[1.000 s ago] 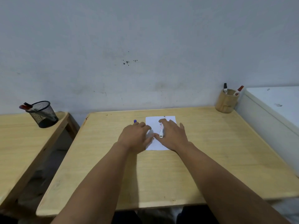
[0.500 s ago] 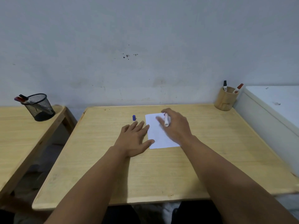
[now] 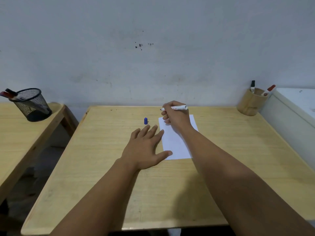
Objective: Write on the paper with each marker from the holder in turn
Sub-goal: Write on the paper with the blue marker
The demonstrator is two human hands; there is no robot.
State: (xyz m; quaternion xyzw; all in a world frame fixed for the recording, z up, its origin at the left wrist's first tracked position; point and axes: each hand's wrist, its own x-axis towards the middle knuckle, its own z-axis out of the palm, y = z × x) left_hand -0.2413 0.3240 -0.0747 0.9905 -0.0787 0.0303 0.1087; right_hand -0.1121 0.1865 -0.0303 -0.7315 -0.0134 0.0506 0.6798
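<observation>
1. Right hand (image 3: 175, 116) is gripping uncapped marker (image 3: 176, 108) above paper's (image 3: 175, 143) far edge.
2. Left hand (image 3: 144, 150) is lying open, flat, thumb touching paper.
3. Blue cap (image 3: 145, 121) is standing just beyond left fingertips.

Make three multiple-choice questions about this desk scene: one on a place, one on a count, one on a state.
1. Where does the blue cap stand?
A. on the desk, left of the paper
B. inside the mesh cup
C. on the paper

2. How many markers stand in the wooden holder?
A. none
B. two
C. four

3. What is the right hand doing?
A. lying flat and empty
B. holding a white marker
C. lifting the paper

Answers: 1 A, it stands on bare wood near the left hand; 2 B, two tips show above the rim; 3 B, its fingers wrap the barrel.
</observation>
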